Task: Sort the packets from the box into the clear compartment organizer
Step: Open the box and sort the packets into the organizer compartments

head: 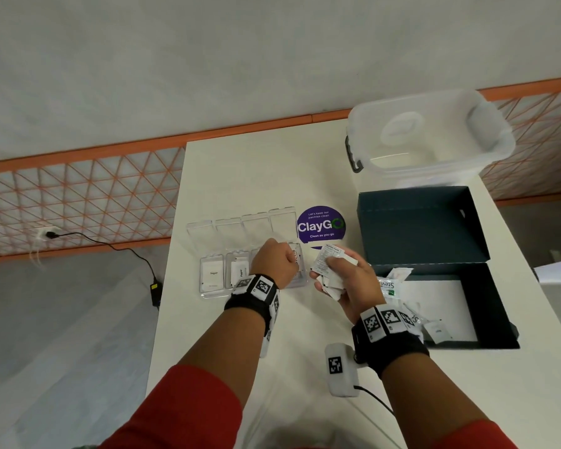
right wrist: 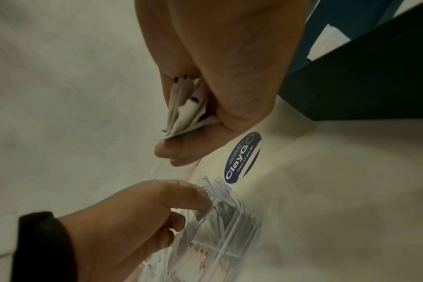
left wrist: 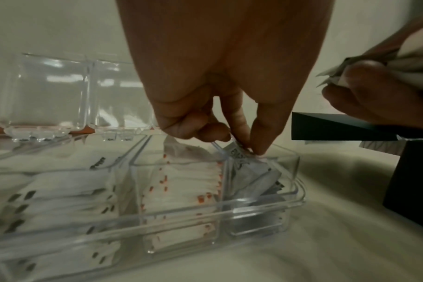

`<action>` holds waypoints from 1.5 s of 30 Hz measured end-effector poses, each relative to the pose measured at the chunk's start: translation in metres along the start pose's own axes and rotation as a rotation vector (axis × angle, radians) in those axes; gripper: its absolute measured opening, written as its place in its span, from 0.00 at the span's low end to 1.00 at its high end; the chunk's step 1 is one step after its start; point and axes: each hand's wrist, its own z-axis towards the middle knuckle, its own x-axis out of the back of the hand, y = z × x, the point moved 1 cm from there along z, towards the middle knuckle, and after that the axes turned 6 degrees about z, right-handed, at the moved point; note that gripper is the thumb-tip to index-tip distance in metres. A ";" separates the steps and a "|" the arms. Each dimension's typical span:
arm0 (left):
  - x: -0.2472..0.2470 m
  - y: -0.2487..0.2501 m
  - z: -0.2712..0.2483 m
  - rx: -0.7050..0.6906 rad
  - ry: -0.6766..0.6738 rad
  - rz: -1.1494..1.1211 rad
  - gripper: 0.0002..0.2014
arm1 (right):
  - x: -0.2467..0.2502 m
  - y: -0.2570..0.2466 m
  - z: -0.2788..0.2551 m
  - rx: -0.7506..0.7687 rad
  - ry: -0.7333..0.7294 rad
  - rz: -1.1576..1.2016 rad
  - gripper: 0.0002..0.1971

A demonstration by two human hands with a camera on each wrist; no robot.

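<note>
The clear compartment organizer (head: 212, 288) lies on the white table with its lids standing open; sugar and pepper packets fill its left compartments. My left hand (head: 287, 256) reaches into the rightmost compartment and pinches a Stevia packet (left wrist: 237, 151) between thumb and fingertips, on top of other packets there. Just right of the organizer, my right hand (head: 329, 270) grips a bunch of white packets (head: 327, 256), seen edge-on as the packet stack (right wrist: 184, 112) in the right wrist view. The dark box (head: 434, 228) sits open to the right with several packets (head: 391, 283) inside.
A purple ClayGo sticker (head: 320, 225) is stuck to the table behind my hands. A large clear plastic tub (head: 428, 137) stands at the far right of the table (head: 240, 176). The table's left edge runs close to the organizer; a cable lies on the floor.
</note>
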 end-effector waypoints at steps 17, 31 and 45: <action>-0.013 -0.008 -0.003 -0.239 0.164 0.337 0.13 | -0.002 0.009 0.006 -0.024 -0.017 0.004 0.15; -0.008 -0.001 0.008 -0.212 0.043 0.348 0.11 | -0.002 0.010 0.003 -0.018 -0.039 0.013 0.13; 0.027 -0.023 -0.020 -0.039 -0.097 -0.590 0.11 | -0.025 0.021 -0.003 -0.011 -0.095 -0.079 0.12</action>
